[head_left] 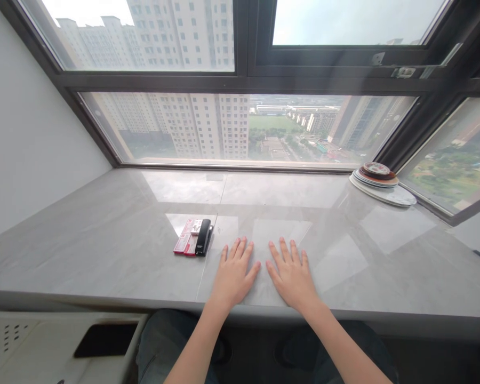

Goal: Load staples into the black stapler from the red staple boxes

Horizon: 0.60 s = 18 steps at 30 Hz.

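Observation:
My left hand (234, 272) lies flat on the grey marbled sill (104, 250), fingers spread, holding nothing. Beside it, my right hand (291, 274) also rests palm down with its fingers apart; a strip of bare stone separates the two thumbs. To the left of my left hand, and not touching it, is a black stapler (202, 238). It sits against or on the right side of some small pink-and-white boxes (183, 239), with a small white box (196, 226) at the top. What the boxes hold cannot be read.
Stacked plates (374, 178) stand in the far right corner of the sill. A dark window frame (244, 82) runs along the back, and a white wall (32, 144) closes the left side. Below the sill at lower left is a pale perforated surface (44, 346) bearing a dark phone-like slab (106, 340).

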Each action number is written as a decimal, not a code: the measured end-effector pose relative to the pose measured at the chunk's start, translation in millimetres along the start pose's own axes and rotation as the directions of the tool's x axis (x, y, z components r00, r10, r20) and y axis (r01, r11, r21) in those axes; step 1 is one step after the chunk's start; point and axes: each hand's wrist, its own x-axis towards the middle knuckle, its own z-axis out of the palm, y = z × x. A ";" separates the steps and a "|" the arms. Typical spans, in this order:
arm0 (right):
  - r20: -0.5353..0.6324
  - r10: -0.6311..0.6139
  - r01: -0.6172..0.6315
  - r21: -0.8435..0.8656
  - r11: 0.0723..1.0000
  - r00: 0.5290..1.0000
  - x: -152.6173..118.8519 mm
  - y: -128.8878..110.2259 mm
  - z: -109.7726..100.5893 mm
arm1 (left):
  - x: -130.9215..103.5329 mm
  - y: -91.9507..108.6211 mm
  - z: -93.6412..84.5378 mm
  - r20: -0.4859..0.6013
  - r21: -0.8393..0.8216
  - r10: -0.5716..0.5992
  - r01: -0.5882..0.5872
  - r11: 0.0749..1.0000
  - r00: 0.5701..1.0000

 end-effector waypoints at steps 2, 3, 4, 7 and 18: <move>-0.004 0.001 -0.001 -0.005 1.000 1.000 0.0 -0.1 0.0 | 0.4 0.2 0.1 0.000 0.002 0.000 0.000 1.000 1.000; -0.005 0.002 -0.002 -0.007 1.000 1.000 0.0 -0.2 -0.2 | 0.6 0.4 0.3 -0.002 0.003 0.000 0.000 1.000 1.000; -0.004 0.004 -0.004 -0.009 1.000 1.000 0.0 -0.3 -0.4 | 0.8 0.5 0.4 -0.003 0.003 0.001 -0.001 1.000 1.000; 0.002 0.011 -0.011 -0.009 1.000 1.000 0.3 -0.6 -1.2 | 1.3 0.6 0.5 -0.010 0.004 0.002 -0.002 1.000 1.000; 0.017 0.029 -0.030 0.041 0.999 0.999 2.0 -2.0 -3.4 | 1.3 -0.7 0.5 -0.018 0.011 0.019 -0.019 1.000 1.000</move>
